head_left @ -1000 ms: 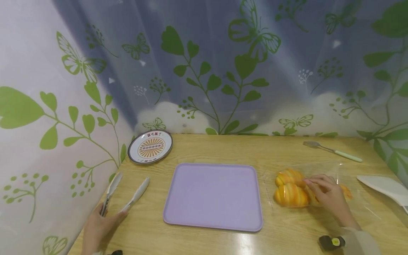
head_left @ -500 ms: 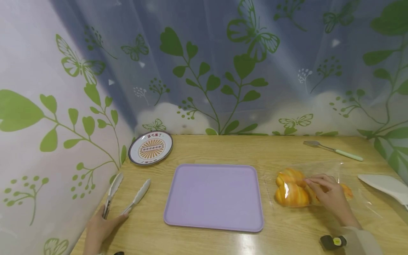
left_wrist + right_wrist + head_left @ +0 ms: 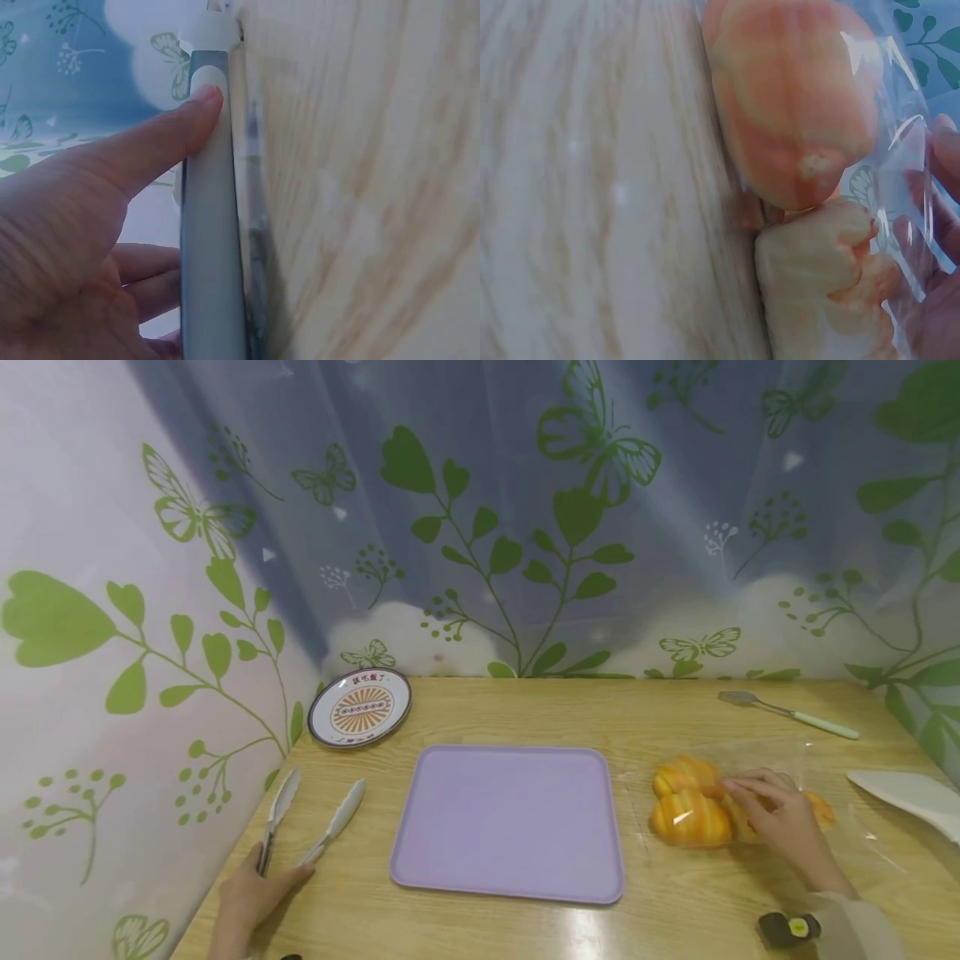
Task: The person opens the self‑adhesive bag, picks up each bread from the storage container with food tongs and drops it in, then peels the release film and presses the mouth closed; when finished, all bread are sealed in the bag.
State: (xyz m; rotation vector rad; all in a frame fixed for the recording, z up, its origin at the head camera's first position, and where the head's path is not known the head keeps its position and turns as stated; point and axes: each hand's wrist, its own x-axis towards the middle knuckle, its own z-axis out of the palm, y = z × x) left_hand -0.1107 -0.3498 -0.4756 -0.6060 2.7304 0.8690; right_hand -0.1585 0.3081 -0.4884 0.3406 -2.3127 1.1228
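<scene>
On the left of the table, my left hand [image 3: 251, 893] holds a pair of metal tongs [image 3: 341, 817] by the handle end. Their two arms spread apart with nothing between the tips. In the left wrist view, the thumb [image 3: 201, 112] lies on the tongs' pale grey handle [image 3: 214, 217] and other fingers are behind it. Over at the right, my right hand [image 3: 780, 822] pinches the top of a clear plastic bag [image 3: 787, 756]. Inside lie several bread rolls [image 3: 692, 818], golden with pale stripes. Close up in the right wrist view, a roll [image 3: 795, 97] shows through the film.
A lilac tray [image 3: 510, 822] lies between the hands. At the back left is a round plate [image 3: 362, 708] with a sunburst print. A fork [image 3: 795, 714] with a pale green handle lies at the back right, and a white flat utensil [image 3: 903, 795] is beyond the bag.
The head view has shifted slightly, so things on the table appear a little further right. Both hands keep their holds on the tongs and the bag.
</scene>
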